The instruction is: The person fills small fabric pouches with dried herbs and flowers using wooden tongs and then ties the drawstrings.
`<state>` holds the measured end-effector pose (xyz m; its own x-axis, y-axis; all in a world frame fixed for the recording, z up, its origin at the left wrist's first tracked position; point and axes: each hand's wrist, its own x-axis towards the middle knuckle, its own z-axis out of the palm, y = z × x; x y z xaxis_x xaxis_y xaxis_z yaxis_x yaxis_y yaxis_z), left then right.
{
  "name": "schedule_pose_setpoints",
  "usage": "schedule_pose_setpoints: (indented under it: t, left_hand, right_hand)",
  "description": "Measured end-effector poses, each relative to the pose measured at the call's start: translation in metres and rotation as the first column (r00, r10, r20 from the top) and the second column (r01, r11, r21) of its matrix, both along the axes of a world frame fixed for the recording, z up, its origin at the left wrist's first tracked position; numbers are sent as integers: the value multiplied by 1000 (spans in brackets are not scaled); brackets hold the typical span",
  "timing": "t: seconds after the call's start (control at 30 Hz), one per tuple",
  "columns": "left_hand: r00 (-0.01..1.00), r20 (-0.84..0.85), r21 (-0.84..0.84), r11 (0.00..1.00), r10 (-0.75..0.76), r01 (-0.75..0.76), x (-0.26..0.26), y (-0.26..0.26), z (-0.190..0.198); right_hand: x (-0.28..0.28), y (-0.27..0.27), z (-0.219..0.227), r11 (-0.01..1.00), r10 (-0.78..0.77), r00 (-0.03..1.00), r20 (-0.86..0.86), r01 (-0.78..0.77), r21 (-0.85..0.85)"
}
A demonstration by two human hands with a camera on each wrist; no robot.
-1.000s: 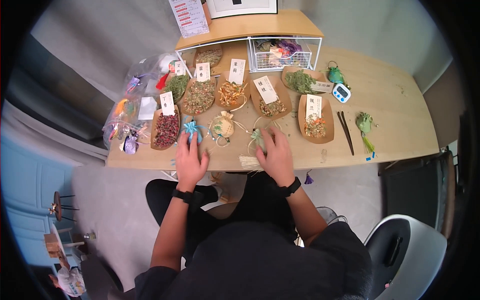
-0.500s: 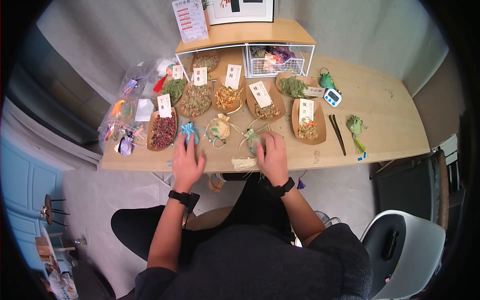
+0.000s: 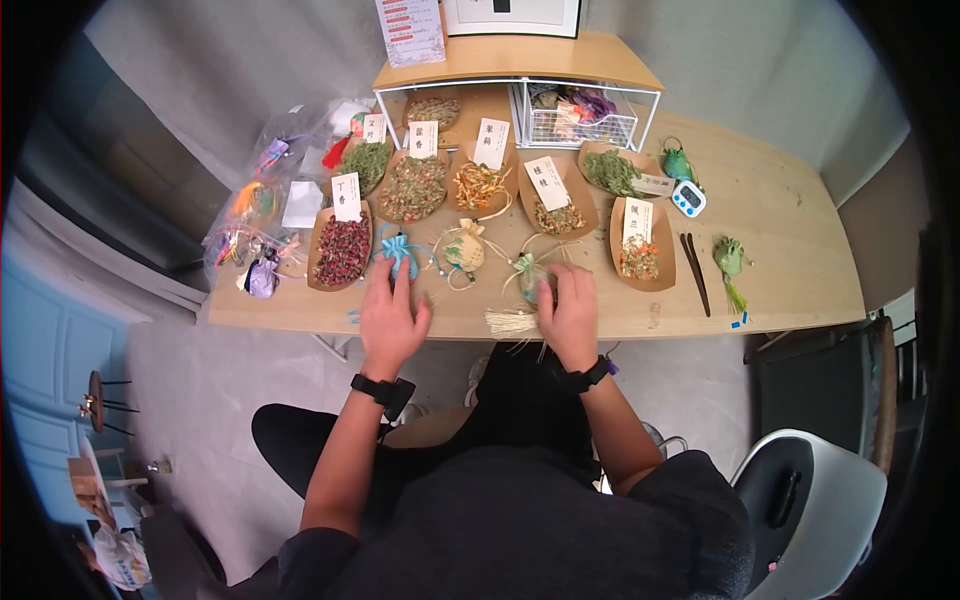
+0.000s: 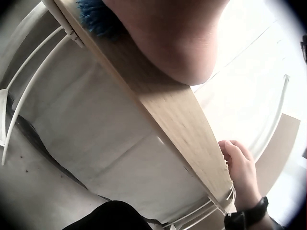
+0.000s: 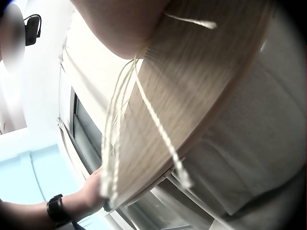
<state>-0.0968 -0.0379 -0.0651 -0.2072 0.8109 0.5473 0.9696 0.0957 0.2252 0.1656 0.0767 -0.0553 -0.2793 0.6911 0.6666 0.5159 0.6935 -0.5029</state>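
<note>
In the head view my left hand (image 3: 393,322) rests at the table's front edge. Its fingertips overlap a small light blue drawstring pouch (image 3: 399,256). My right hand (image 3: 571,318) lies with relaxed fingers against a pale green pouch (image 3: 528,274), partly covering it. A cream tassel (image 3: 510,322) spreads beside that hand; its strands (image 5: 156,120) hang large in the right wrist view. Between the hands sits a cream-yellow pouch (image 3: 463,250) with cords. Blue fringe (image 4: 100,19) shows by my left hand in the left wrist view, where the fingertips are hidden.
Behind the pouches stand labelled brown paper trays of dried herbs, one holding dark red buds (image 3: 341,248). At right lie a white timer (image 3: 688,198), dark tongs (image 3: 694,272) and a green tasselled pouch (image 3: 729,258). A plastic bag (image 3: 262,215) is at left, a shelf (image 3: 520,62) at the back.
The head view has shifted slightly. Both hands stay beside their pouches, and a little more of the green pouch shows than a second ago.
</note>
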Motion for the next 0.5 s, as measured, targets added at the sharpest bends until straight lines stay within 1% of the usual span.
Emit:
schedule_pose_setpoints:
  t: [0.2, 0.3, 0.37, 0.5]
  left_hand:
    - [1000, 9, -5, 1000, 6, -6, -1, -1, 3]
    - [1000, 25, 8, 1000, 9, -9, 0, -1, 2]
    - [999, 49, 10, 1000, 6, -7, -1, -2, 4]
    - [999, 53, 3, 1000, 9, -9, -2, -2, 3]
  right_hand:
    - [-4, -1, 0, 1000, -5, 999, 45, 4, 30]
    - [-5, -1, -1, 1000, -13, 996, 91, 12, 14]
    - [-5, 0, -3, 999, -21, 993, 114, 16, 44]
    - [-7, 1, -6, 999, -17, 993, 118, 11, 52]
